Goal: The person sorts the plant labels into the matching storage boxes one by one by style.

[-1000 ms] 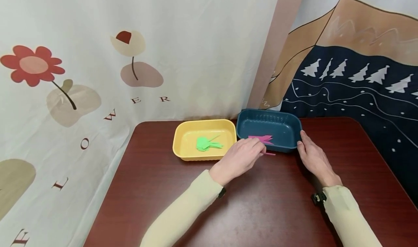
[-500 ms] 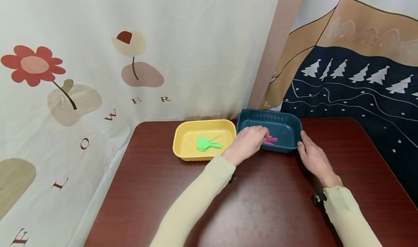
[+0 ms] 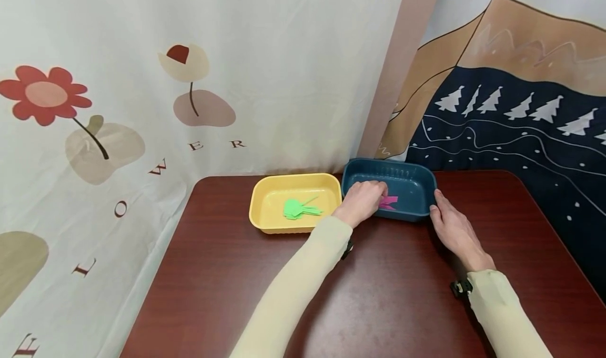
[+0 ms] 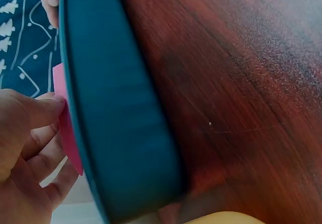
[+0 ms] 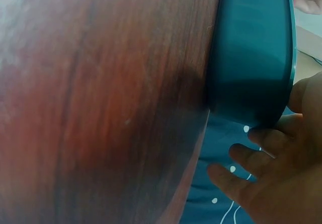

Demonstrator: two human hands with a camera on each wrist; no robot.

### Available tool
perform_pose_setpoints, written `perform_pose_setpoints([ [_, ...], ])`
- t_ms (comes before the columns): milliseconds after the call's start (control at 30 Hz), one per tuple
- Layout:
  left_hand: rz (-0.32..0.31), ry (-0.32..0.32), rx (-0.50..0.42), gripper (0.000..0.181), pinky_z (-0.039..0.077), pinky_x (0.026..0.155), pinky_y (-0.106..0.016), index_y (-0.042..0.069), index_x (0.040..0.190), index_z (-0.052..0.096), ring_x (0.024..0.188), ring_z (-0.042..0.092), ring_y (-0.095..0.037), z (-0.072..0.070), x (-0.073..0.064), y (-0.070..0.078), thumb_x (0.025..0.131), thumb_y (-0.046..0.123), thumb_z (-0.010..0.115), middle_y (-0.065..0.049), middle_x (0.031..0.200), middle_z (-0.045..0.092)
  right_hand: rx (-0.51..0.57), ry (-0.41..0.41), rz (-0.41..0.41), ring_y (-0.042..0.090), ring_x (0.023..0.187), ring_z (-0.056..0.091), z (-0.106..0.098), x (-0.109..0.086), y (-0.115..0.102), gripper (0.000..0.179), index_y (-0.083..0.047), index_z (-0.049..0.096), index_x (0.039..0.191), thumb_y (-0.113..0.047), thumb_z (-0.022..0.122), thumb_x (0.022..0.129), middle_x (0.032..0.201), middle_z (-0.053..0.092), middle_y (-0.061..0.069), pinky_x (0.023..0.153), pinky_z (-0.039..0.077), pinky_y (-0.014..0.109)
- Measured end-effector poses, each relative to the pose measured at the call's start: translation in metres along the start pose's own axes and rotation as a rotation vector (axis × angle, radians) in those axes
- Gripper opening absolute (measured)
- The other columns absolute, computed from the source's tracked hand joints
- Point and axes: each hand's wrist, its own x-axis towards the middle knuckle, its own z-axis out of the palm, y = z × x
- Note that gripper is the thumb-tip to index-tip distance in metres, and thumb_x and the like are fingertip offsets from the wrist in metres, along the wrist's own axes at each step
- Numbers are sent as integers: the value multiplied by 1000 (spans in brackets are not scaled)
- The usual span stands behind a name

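Note:
My left hand point(image 3: 363, 200) reaches over the near rim of the blue tray point(image 3: 416, 189). In the left wrist view, its thumb and fingers pinch a flat pink piece point(image 4: 64, 113), like card or paper, right at the rim. More of the pink pieces point(image 3: 389, 202) show in the tray beyond my fingertips; the hand hides some. My right hand point(image 3: 455, 226) holds the tray's right end, thumb at the rim and index finger against the outer wall. Its other fingers spread away from the wall in the right wrist view.
A yellow tray point(image 3: 267, 222) stands left of the blue one, holding flat green pieces point(image 3: 295, 209) in a small heap. Both trays sit near the back edge of the dark red-brown table point(image 3: 388, 305). Printed curtains point(image 3: 293, 84) hang close behind.
My left hand has moved forward and slightly right, from in front of the blue tray to over it, carrying a thin pink piece. The right hand and both trays stay put.

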Motion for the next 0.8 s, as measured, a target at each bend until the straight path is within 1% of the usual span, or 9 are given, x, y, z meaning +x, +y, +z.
perform_pose_setpoints([
  [67,-14,-6,7,17,53,82,-22,19,117,73,85,59,-9,3,2,-1,100,22,70,4,105,73,-1,1,0,51,149,26,0,0,0,62,3,15,163,-31,32,114,167,21,27,116,24,66],
  [133,-23,-8,4,20,54,84,-24,20,120,74,89,61,-10,6,3,-3,101,23,70,4,110,73,-4,2,-3,51,149,26,1,1,0,62,2,16,163,-31,32,114,167,21,27,116,24,66],
  [267,-47,-15,-5,32,52,97,-33,21,132,71,112,62,-15,8,0,-4,102,31,68,0,130,67,-5,4,-9,51,149,26,2,2,0,62,2,16,164,-31,33,114,167,21,27,116,24,66],
  [367,-62,1,-3,40,47,108,-41,21,140,66,131,54,-21,7,-7,-5,103,37,65,-3,147,57,-3,2,-9,51,149,26,2,3,1,62,2,15,164,-32,32,114,167,21,27,116,24,66],
  [433,-62,32,-4,44,43,112,-45,20,143,63,139,49,-23,5,-13,-5,103,38,64,-5,154,52,-3,-1,-10,51,149,26,2,3,1,62,2,16,164,-33,31,114,167,21,27,116,24,66],
  [533,-47,91,6,48,37,117,-49,20,147,59,146,42,-25,2,-28,-5,103,40,63,-6,159,45,-9,-10,-12,52,149,26,0,4,1,63,3,16,163,-33,31,114,166,21,28,115,24,66],
  [633,-19,146,41,53,34,118,-52,20,150,56,149,37,-27,-1,-47,-5,103,44,61,-6,162,41,-14,-22,-15,53,149,25,-3,4,2,62,3,17,163,-33,31,114,166,21,28,115,24,67],
  [733,2,180,76,57,30,119,-56,19,152,53,151,33,-29,-2,-68,-8,103,47,59,-8,164,38,-16,-43,-8,53,149,23,-9,3,4,64,3,15,163,-35,31,114,167,18,28,116,23,67],
  [800,3,187,89,60,27,120,-59,18,154,51,153,30,-31,-3,-83,-12,102,49,59,-9,165,36,-13,-59,7,52,150,21,-12,2,4,67,1,12,164,-38,31,114,168,15,28,116,21,68],
])
